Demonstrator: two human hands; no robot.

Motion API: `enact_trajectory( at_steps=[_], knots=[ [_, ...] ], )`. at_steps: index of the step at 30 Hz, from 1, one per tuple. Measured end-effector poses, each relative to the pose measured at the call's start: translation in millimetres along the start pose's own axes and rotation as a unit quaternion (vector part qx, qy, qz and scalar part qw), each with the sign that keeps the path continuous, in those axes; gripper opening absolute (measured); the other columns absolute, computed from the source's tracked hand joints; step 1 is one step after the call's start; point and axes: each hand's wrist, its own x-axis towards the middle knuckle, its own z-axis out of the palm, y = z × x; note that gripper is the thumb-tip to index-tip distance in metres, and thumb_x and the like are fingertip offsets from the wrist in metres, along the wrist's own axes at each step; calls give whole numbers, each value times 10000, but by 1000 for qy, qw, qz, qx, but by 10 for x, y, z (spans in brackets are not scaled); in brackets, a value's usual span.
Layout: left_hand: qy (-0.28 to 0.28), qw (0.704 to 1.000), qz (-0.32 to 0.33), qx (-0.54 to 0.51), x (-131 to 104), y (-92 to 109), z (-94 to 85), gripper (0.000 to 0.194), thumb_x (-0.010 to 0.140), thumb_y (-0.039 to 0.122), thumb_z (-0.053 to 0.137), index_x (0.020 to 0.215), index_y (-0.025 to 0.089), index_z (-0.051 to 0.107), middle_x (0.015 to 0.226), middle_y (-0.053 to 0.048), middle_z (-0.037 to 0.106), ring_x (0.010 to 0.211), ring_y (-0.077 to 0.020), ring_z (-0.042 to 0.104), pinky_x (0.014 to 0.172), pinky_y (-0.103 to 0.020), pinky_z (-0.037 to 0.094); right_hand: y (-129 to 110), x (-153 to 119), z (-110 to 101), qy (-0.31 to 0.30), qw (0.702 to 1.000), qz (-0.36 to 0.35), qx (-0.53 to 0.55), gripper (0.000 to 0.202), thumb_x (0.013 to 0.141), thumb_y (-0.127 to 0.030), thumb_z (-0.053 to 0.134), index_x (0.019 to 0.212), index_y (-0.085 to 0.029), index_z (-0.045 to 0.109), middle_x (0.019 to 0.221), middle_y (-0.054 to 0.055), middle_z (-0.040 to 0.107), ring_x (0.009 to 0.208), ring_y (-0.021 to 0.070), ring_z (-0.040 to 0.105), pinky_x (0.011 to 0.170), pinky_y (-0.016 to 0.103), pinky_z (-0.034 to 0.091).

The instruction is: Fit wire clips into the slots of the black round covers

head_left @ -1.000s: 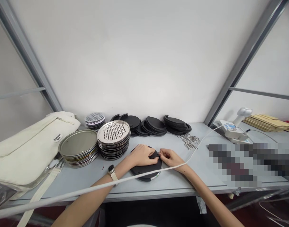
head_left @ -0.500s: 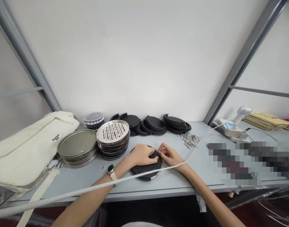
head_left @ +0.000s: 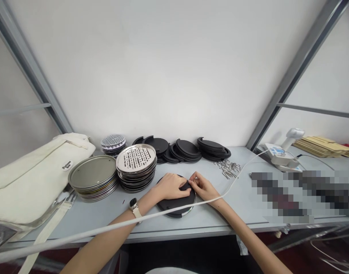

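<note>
A round black disc (head_left: 177, 207) with a shiny metal rim showing at its right edge lies near the table's front. My left hand (head_left: 173, 187) rests over it, fingers bent and thumb stretched to the right, holding it down. At the disc's upper right rim my right hand (head_left: 201, 186) pinches thumb and forefinger together; whatever is between them is too small to make out. A loose pile of small metal hooks (head_left: 228, 168) lies to the right, beyond that hand. A watch with a pale strap is on my left wrist.
Stacked black discs (head_left: 188, 149) line the wall. Left stand piles of round plates (head_left: 93, 171), patterned plates (head_left: 136, 158) and a white bag (head_left: 37, 179). A white cable (head_left: 160, 214) crosses in front of my hands. A white device (head_left: 283, 158) and flat tan pieces (head_left: 323, 146) sit right.
My right hand has shifted slightly left and up along the disc's rim, still pinching. My left hand stays on the disc, almost unmoved.
</note>
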Motion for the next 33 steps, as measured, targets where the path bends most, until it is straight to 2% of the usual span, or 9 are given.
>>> enact_trajectory(
  at_steps=[6, 10, 15, 19, 27, 33],
  knots=[
    [3, 1000, 2, -1, 6, 1, 3, 329, 826, 485, 498, 712, 196, 605, 621, -8, 623, 539, -152, 531, 507, -277, 227, -48, -35, 3, -11, 1000, -16, -5, 249, 916, -434, 402, 804, -211, 409, 591, -54, 474, 547, 113, 443, 548, 232, 340],
    [-3, 1000, 1, -1, 3, 2, -9, 338, 827, 489, 495, 709, 193, 606, 620, -7, 623, 539, -149, 532, 507, -276, 227, -82, -48, -23, -18, 999, -24, -22, 220, 928, -402, 387, 819, -213, 415, 604, -49, 496, 565, 120, 467, 565, 235, 345],
    [-1, 1000, -2, 3, -5, 11, -24, 338, 826, 487, 495, 706, 190, 604, 616, -8, 620, 553, -156, 551, 505, -282, 227, -91, -47, -24, -20, 999, -19, -40, 193, 929, -386, 378, 883, -210, 442, 550, -70, 441, 518, 115, 422, 539, 233, 320],
    [-2, 1000, -2, 5, -5, 12, -15, 339, 827, 488, 492, 711, 191, 607, 627, -10, 627, 556, -156, 551, 507, -280, 228, -34, -32, -4, -2, 999, -18, -42, 204, 917, -387, 402, 836, -207, 455, 527, -79, 385, 496, 106, 368, 515, 229, 298],
    [5, 1000, 2, 5, 5, 1, -2, 332, 822, 485, 492, 701, 196, 605, 622, -9, 627, 541, -151, 535, 505, -279, 206, 6, 0, 17, 18, 999, -13, -42, 205, 891, -394, 447, 825, -202, 472, 541, -73, 398, 507, 104, 369, 511, 228, 299],
    [-3, 1000, -1, 3, 6, 5, -2, 332, 826, 485, 489, 733, 197, 624, 641, -16, 633, 557, -155, 545, 519, -271, 237, -28, -15, 8, 28, 999, -14, -42, 210, 880, -395, 473, 801, -201, 481, 548, -69, 400, 512, 104, 369, 512, 230, 298]
  ],
)
